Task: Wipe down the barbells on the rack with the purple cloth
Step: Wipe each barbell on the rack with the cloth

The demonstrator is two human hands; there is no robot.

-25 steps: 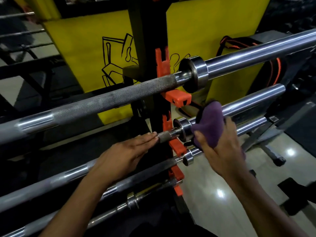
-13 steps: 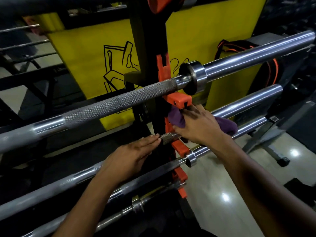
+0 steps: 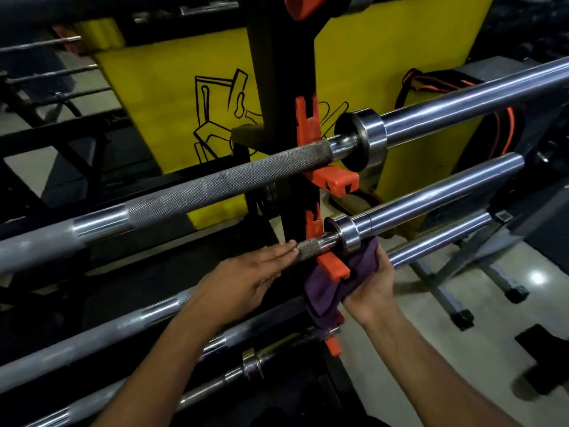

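Mid-wipe on the second barbell (image 3: pixel 431 195) down, centre of frame. Right hand (image 3: pixel 369 288) grips the purple cloth (image 3: pixel 326 291) bunched in curled fingers, just below that bar's collar (image 3: pixel 348 234) and right beside the orange hook (image 3: pixel 334 268) it sits on; the loose end of the cloth hangs down over the rack upright (image 3: pixel 271 87) toward the lower bars. Left hand (image 3: pixel 246 282) is flat, fingers straight, fingertips (image 3: pixel 289 246) touching the short knurled stub of the same bar just left of the hook, probably steadying it. Cloth looks to be off the sleeve itself right now, or at most brushing the underside of the collar; can't tell contact for sure. Top barbell (image 3: pixel 215 189) runs across the upper half of the frame on its own orange hook, untouched by either hand. Two more bars sit lower left, another sleeve (image 3: pixel 440 238) at right just beyond the right hand. My read: still on the collar/hook junction of bar two, plenty of rack left. Next move likely needs the cloth wrapped around the sleeve or collar and run along its length, with the left hand holding so the bar doesn't spin. Watch the dangling cloth snagging on the hook edge.
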